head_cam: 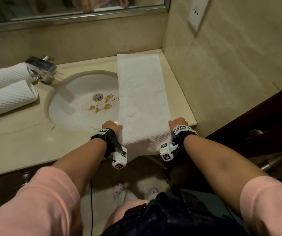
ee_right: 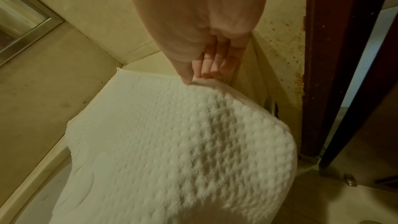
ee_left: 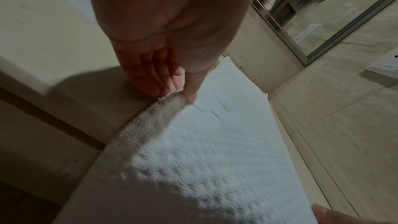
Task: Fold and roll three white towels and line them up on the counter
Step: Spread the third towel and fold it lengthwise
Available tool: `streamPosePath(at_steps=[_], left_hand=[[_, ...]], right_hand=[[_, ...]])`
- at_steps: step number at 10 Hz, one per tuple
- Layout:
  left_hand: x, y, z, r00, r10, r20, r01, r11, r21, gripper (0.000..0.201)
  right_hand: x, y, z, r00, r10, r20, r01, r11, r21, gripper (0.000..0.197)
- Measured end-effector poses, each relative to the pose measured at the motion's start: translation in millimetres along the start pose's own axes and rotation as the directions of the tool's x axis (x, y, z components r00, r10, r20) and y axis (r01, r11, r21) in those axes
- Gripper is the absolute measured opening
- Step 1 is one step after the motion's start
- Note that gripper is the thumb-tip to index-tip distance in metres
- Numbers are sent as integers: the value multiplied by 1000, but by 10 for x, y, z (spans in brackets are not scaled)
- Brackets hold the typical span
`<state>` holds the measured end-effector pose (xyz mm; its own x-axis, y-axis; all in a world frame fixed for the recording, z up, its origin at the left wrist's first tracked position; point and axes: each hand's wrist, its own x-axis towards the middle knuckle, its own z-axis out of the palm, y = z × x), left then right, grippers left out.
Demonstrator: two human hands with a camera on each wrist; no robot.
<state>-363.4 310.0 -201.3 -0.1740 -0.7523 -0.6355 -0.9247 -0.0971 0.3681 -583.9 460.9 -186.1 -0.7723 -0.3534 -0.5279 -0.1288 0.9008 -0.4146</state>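
A white waffle-textured towel [head_cam: 142, 99], folded into a long narrow strip, lies on the beige counter [head_cam: 26, 138] right of the sink, from the back wall to the front edge, where its near end hangs over. My left hand [head_cam: 113, 127] pinches the strip's left edge [ee_left: 172, 98] between thumb and fingers. My right hand [head_cam: 177, 124] pinches its right edge [ee_right: 200, 81] the same way. Two rolled white towels [head_cam: 5, 89] lie side by side at the far left of the counter.
An oval sink [head_cam: 84, 101] with brownish stains near the drain sits left of the strip. A chrome faucet [head_cam: 43, 68] stands behind it. A tiled wall with a socket [head_cam: 198, 14] closes the right side. A mirror [head_cam: 68, 7] runs along the back.
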Motion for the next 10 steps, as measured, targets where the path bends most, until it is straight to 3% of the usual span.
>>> streamPosePath(at_steps=[1, 3, 4, 5, 7, 8, 9, 10], left_hand=[[39, 10, 36, 1000, -2, -24, 2, 1000, 17, 34], [92, 45, 54, 999, -16, -36, 19, 997, 75, 34], [132, 99, -5, 999, -35, 1, 35, 998, 53, 35], [253, 157, -122, 992, -48, 114, 47, 999, 6, 18], [575, 457, -383, 977, -1, 213, 33, 989, -145, 6], [843, 586, -463, 952, 5, 306, 47, 986, -160, 24], [1139, 724, -555, 941, 32, 336, 51, 971, -235, 20], [1363, 822, -627, 937, 24, 347, 68, 966, -248, 31]], right_hand=[[39, -16, -26, 999, -10, 51, 10, 1000, 8, 32], [89, -28, -7, 996, -55, 69, 65, 987, -146, 23], [5, -125, -46, 993, -84, 80, 94, 986, -135, 25], [151, -263, -23, 998, -38, 50, 41, 997, -61, 18], [499, -617, -92, 995, -101, 20, 101, 995, -15, 36], [689, -810, -92, 998, -32, 54, 31, 999, 18, 41], [844, -946, -103, 999, -9, 34, 7, 999, 36, 41], [963, -1093, -101, 999, 28, 28, -29, 999, 17, 41]])
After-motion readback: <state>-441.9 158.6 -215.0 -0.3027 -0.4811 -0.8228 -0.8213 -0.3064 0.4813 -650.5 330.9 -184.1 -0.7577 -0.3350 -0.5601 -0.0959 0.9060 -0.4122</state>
